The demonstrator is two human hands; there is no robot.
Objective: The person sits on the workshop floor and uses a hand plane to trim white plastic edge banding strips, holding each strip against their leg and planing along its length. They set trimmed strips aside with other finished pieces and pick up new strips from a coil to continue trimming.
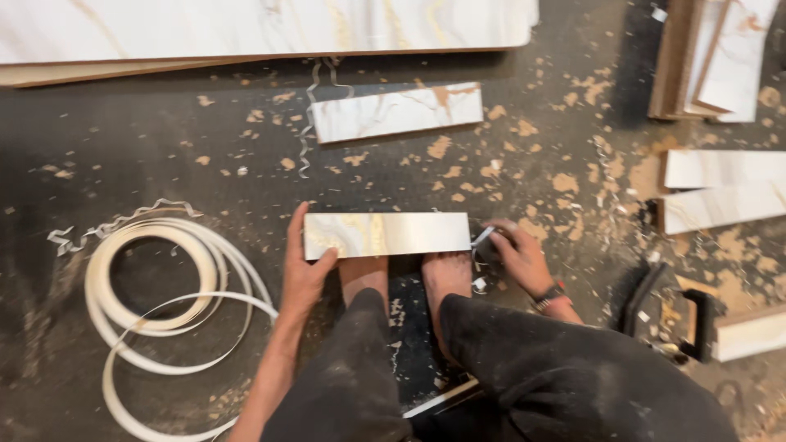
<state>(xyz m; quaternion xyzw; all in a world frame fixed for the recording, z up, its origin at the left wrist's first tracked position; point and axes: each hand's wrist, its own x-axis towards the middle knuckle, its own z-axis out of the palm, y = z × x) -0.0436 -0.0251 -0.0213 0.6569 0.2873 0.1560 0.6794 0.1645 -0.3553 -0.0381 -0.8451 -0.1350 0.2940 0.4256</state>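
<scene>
Dark-trousered knees (458, 368) fill the bottom centre. Just above, a marble-patterned strip (386, 235) lies at mid-frame over bare feet (401, 278); left hand (304, 266) grips its left end, right hand (517, 254) curls around a small tool (483, 241) at its right end. White edge-banding coil (155, 295) lies lower left.

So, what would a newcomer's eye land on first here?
Likely the marble-patterned strip at centre, steadied over both bare feet by the left hand, while the right hand presses a small tool to its end. Next, the loose coil of white edge banding on the dusty floor at left.
</scene>
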